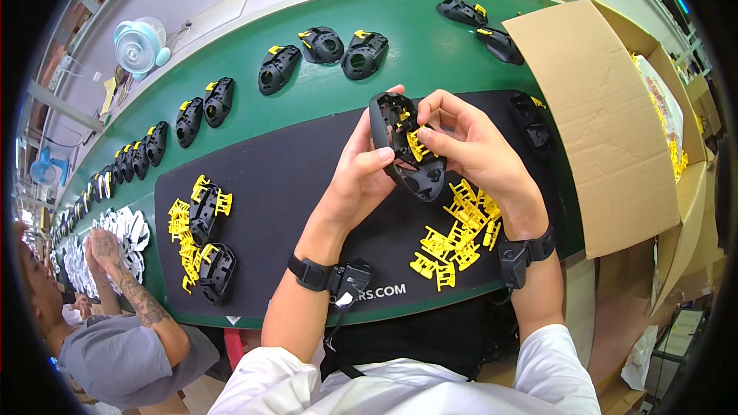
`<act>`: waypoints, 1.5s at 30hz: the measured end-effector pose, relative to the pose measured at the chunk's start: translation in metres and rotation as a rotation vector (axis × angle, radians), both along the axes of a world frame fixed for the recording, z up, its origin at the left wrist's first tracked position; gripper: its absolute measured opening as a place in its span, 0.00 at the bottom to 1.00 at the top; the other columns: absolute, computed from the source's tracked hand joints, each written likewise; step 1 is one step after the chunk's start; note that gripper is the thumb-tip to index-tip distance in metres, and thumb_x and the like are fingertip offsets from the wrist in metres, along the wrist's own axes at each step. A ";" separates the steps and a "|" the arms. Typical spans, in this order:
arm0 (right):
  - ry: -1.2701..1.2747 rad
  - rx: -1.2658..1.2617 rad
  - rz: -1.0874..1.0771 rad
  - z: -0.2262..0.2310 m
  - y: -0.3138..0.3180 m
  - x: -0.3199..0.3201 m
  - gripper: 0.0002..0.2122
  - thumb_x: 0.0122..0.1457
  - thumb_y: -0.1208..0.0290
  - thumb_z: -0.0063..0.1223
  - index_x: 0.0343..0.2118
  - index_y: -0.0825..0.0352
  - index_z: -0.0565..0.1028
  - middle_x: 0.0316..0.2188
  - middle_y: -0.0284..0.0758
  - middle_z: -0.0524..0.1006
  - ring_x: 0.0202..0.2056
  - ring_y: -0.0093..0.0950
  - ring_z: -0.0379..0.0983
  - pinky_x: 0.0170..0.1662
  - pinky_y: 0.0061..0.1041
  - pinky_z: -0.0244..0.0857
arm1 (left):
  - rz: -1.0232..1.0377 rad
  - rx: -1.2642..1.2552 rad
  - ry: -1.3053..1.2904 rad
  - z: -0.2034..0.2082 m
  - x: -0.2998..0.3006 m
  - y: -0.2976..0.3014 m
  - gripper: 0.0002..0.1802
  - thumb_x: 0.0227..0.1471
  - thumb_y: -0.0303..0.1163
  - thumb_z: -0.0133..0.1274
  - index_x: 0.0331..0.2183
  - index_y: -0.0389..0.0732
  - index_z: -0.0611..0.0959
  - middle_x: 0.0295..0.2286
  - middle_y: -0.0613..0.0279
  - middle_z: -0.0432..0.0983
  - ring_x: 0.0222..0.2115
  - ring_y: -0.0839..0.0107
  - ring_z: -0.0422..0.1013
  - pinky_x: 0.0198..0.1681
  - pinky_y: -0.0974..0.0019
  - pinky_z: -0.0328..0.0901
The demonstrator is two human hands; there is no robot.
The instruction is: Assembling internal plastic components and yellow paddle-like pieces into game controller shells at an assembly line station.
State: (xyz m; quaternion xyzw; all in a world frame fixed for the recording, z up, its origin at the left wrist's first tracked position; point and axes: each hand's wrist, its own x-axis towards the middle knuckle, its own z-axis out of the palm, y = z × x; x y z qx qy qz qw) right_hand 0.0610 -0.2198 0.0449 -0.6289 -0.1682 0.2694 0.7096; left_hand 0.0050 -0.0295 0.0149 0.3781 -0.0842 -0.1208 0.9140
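My left hand point(354, 177) holds a black plastic mouse shell point(423, 182) from its left side, hollow inside facing up, above the black mat point(307, 207). Between thumb and fingers, my right hand point(488, 157) pinches a small yellow plastic frame piece point(416, 146) at the shell's open cavity. Whether that piece is seated in the shell I cannot tell. Just below my right hand lies a loose pile of yellow frame pieces point(461, 234). More yellow pieces point(183, 234) lie at the mat's left, beside two black shells point(217, 273) with yellow parts on them.
Several black shells with yellow parts point(278, 69) line the green table point(415, 34), running to the far left. A large cardboard box point(596, 123) with yellow pieces stands at the right. At left, a co-worker point(131, 346) has hands over silvery-white pieces point(127, 230). A fan point(140, 46) stands behind.
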 end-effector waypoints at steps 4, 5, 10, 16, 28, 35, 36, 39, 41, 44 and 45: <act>-0.044 -0.034 0.019 0.003 -0.004 0.000 0.08 0.65 0.71 0.59 0.41 0.61 0.71 0.27 0.18 0.63 0.30 0.07 0.63 0.28 0.11 0.57 | -0.006 0.039 0.001 -0.002 0.001 -0.001 0.47 0.50 0.33 0.56 0.69 0.44 0.57 0.57 0.59 0.66 0.57 0.66 0.67 0.61 0.57 0.63; -0.058 -0.061 0.042 0.004 -0.006 0.001 0.08 0.66 0.72 0.59 0.42 0.61 0.70 0.27 0.18 0.64 0.30 0.07 0.63 0.28 0.11 0.58 | -0.006 0.058 -0.012 -0.003 0.002 -0.001 0.47 0.50 0.33 0.55 0.69 0.44 0.57 0.57 0.59 0.67 0.57 0.66 0.68 0.61 0.57 0.63; -0.085 -0.043 0.074 0.003 -0.008 0.001 0.08 0.66 0.72 0.58 0.42 0.61 0.69 0.30 0.21 0.67 0.31 0.08 0.64 0.28 0.10 0.58 | 0.037 0.158 -0.043 -0.005 0.004 -0.003 0.50 0.49 0.42 0.56 0.69 0.44 0.55 0.58 0.53 0.68 0.57 0.60 0.71 0.59 0.55 0.69; -0.034 0.001 0.143 -0.003 -0.005 0.002 0.11 0.65 0.73 0.59 0.42 0.61 0.66 0.31 0.22 0.66 0.31 0.09 0.64 0.26 0.10 0.56 | 0.000 0.140 -0.071 -0.007 0.006 0.002 0.50 0.51 0.42 0.56 0.69 0.42 0.54 0.57 0.52 0.68 0.57 0.58 0.71 0.61 0.53 0.68; -1.018 -0.195 -0.034 0.005 -0.003 0.000 0.15 0.44 0.69 0.76 0.34 0.63 0.81 0.38 0.32 0.79 0.43 0.30 0.75 0.45 0.30 0.71 | -0.085 -0.086 0.096 -0.016 0.006 0.011 0.40 0.61 0.60 0.41 0.64 0.43 0.68 0.55 0.62 0.72 0.48 0.70 0.74 0.50 0.59 0.71; -1.126 -0.229 -0.055 0.013 -0.003 -0.003 0.16 0.42 0.69 0.76 0.34 0.62 0.81 0.36 0.31 0.81 0.41 0.33 0.74 0.45 0.31 0.72 | -0.151 -0.264 0.319 -0.008 0.007 0.008 0.36 0.64 0.64 0.39 0.55 0.42 0.76 0.38 0.64 0.77 0.28 0.68 0.72 0.25 0.71 0.66; -1.135 -0.229 -0.062 0.013 -0.001 -0.004 0.16 0.42 0.69 0.76 0.34 0.62 0.81 0.36 0.31 0.81 0.41 0.33 0.74 0.45 0.31 0.72 | -0.156 -0.260 0.311 -0.010 0.008 0.009 0.36 0.64 0.64 0.39 0.55 0.42 0.76 0.38 0.64 0.77 0.28 0.68 0.72 0.25 0.71 0.66; -1.106 -0.221 -0.025 0.012 0.002 -0.008 0.14 0.47 0.70 0.72 0.35 0.65 0.80 0.35 0.32 0.80 0.40 0.34 0.72 0.42 0.31 0.72 | -0.221 -0.258 0.298 -0.015 0.010 0.013 0.36 0.66 0.64 0.37 0.54 0.42 0.77 0.36 0.65 0.76 0.25 0.69 0.70 0.22 0.71 0.61; -1.095 -0.218 -0.028 0.009 0.003 -0.011 0.13 0.49 0.71 0.71 0.36 0.67 0.79 0.34 0.34 0.80 0.40 0.36 0.72 0.42 0.32 0.71 | -0.239 -0.271 0.293 -0.014 0.013 0.013 0.36 0.66 0.64 0.37 0.54 0.42 0.77 0.36 0.65 0.76 0.26 0.70 0.70 0.22 0.71 0.61; -1.061 -0.219 -0.026 0.004 0.001 -0.010 0.11 0.51 0.72 0.69 0.35 0.68 0.78 0.33 0.37 0.79 0.40 0.38 0.72 0.42 0.34 0.70 | -0.336 -0.304 0.271 -0.007 0.018 0.011 0.36 0.67 0.64 0.36 0.53 0.43 0.78 0.37 0.64 0.78 0.28 0.70 0.71 0.25 0.70 0.65; -1.080 -0.209 -0.054 0.004 -0.001 -0.004 0.11 0.51 0.72 0.68 0.35 0.69 0.78 0.33 0.37 0.79 0.40 0.38 0.72 0.43 0.34 0.70 | -0.238 -0.213 0.331 0.000 0.023 0.009 0.35 0.67 0.63 0.36 0.53 0.43 0.78 0.38 0.63 0.79 0.30 0.70 0.72 0.28 0.68 0.67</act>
